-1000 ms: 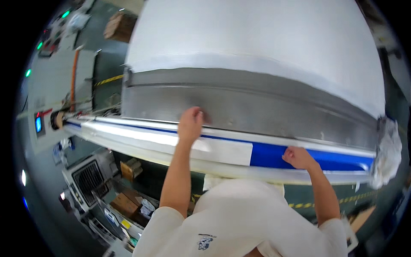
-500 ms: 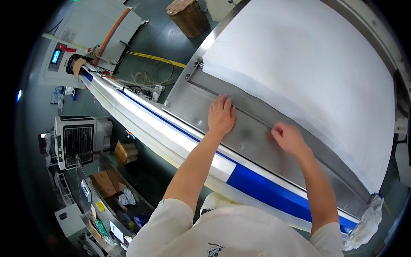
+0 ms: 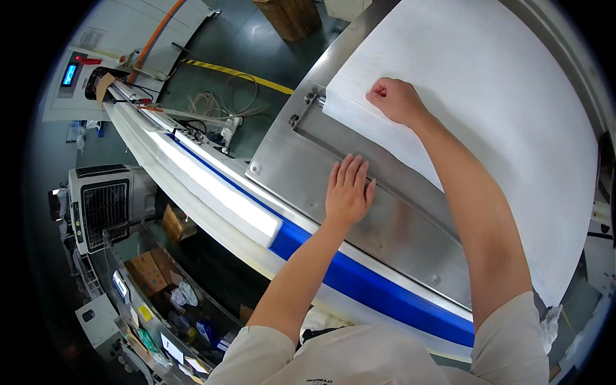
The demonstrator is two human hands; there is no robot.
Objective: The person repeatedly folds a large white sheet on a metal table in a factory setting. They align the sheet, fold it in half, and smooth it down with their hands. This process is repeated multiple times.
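Observation:
My left hand (image 3: pixel 348 190) lies flat with its fingers stretched out on the metal plate (image 3: pixel 301 168), by the edge of the recess. Over the near left part of a large stack of white sheets (image 3: pixel 487 115) is my right hand (image 3: pixel 398 101), its fingers curled in. Whether those fingers hold anything is hidden. The white stack sits on the far side of the recess, with a wavy lower edge toward me. A blue and white padded edge (image 3: pixel 366 285) runs along the front of the plate, between it and my body.
A long white rail (image 3: pixel 186 176) stretches to the upper left, toward a white machine cabinet (image 3: pixel 128 38). Coiled hose (image 3: pixel 212 102) lies on the floor beyond it. An air cooler (image 3: pixel 106 205) and a cart with cardboard boxes (image 3: pixel 151 269) stand at the left.
My right hand has moved up and left from the metal plate to over the white stack. The left hand stays on the plate, slightly shifted in view. The whole view has turned a little.

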